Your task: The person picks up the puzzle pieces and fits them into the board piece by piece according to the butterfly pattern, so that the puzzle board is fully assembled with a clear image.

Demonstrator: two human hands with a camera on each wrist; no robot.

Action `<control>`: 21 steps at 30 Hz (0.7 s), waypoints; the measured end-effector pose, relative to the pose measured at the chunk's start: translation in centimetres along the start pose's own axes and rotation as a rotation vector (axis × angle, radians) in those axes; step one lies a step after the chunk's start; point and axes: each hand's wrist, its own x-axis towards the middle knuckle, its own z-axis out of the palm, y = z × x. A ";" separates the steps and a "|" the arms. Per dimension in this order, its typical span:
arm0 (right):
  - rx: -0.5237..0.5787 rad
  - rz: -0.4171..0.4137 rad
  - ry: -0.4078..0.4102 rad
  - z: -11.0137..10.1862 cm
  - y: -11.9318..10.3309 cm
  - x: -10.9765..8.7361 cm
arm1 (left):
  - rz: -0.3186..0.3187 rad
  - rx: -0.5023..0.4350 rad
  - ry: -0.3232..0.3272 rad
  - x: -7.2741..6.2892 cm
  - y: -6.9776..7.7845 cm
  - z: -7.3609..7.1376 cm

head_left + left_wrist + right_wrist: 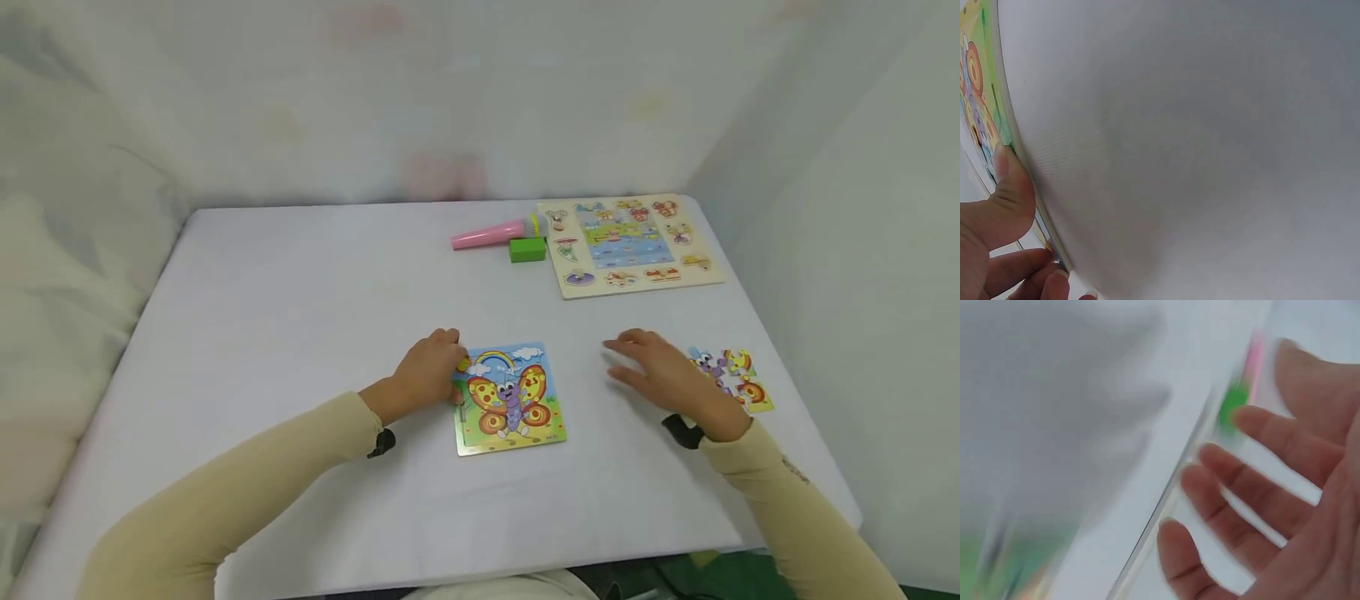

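A square butterfly jigsaw board (510, 400) lies in the middle of the table, its picture filled in. My left hand (429, 371) holds the board by its left side. In the left wrist view the thumb (1015, 194) lies along the edge, and the fingers curl at the corner. Between the board and some loose jigsaw pieces (752, 393) on the right, my right hand (663, 375) hovers with nothing in it. Its fingers (1254, 494) are spread and slightly bent in the right wrist view.
Toward the back right lies a larger wooden puzzle board (637, 246) with a picture in its centre. Beside it are a pink toy microphone (487, 236) and a green block (527, 250). The white-covered table (300, 275) meets pale cloth walls at the back.
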 end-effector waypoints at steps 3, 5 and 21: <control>-0.092 -0.179 -0.037 1.7 -3.7 1.3 | -0.008 -0.004 -0.006 0.3 0.4 0.0; -0.142 -0.227 -0.080 2.9 -5.5 2.0 | -0.009 -0.006 -0.007 0.5 0.6 0.1; -0.270 -0.155 -0.150 4.9 -7.2 2.7 | 0.002 0.004 -0.003 0.6 0.9 0.0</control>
